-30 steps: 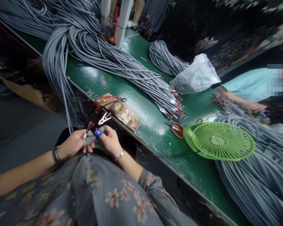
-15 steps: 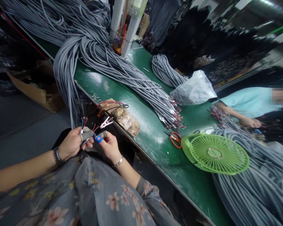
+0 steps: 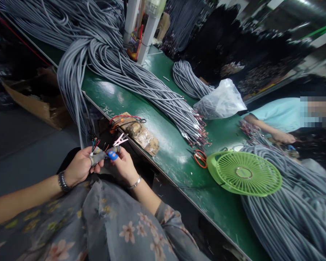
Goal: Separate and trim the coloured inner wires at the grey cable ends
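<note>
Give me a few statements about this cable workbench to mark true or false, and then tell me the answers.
1. The left hand and right hand both grip the end of a gray cable with coloured wires sticking out. True.
2. The green fan stands upright facing the person. False: it lies grille-up on the table.
3. Orange-handled scissors lie on the table just left of the fan. True.
4. The plastic bag sits on the floor. False: it lies on the table, against a coiled cable bundle.
</note>
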`<state>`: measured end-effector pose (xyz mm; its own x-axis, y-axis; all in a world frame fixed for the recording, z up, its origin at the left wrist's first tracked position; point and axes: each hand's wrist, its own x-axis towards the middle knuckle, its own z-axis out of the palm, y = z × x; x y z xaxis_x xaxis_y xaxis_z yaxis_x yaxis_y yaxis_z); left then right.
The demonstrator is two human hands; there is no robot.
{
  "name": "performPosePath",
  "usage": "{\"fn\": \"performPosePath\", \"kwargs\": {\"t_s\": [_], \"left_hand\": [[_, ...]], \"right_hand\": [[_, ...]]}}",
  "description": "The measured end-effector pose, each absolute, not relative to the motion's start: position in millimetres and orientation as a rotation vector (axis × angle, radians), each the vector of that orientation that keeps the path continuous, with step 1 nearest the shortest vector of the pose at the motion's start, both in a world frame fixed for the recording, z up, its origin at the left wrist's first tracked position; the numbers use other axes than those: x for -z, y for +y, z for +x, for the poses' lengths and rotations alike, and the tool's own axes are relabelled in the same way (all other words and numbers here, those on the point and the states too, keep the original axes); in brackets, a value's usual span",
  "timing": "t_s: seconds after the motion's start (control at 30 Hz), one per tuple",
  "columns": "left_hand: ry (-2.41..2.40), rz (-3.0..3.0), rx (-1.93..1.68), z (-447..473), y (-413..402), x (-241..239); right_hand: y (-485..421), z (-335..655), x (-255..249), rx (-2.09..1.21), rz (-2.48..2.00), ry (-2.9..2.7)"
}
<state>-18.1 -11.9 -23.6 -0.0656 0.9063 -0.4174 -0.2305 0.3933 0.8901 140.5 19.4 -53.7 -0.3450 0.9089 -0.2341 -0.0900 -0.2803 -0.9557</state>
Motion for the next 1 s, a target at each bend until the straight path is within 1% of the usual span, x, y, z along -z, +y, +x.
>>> {"fn": "performPosePath", "kwargs": {"t_s": [0.17,0.5,0.77,1.0], "left_hand": [[1.321,0.709,-1.045,-17,-12,24],[1.35,0.587,-1.133,-17,-13,22],[1.312,0.555,-1.171,-18,-10,22],[1.304,0.588,-1.155,-22,-6,12]], "right_hand": [[17,131,56,-1.748,-1.071,-1.049],[8,127,60,-1.769,-1.057,-0.858],[5,126,63,-1.779,-1.06,-0.873],[6,140,70,-1.915,-0.952,-1.042]]}}
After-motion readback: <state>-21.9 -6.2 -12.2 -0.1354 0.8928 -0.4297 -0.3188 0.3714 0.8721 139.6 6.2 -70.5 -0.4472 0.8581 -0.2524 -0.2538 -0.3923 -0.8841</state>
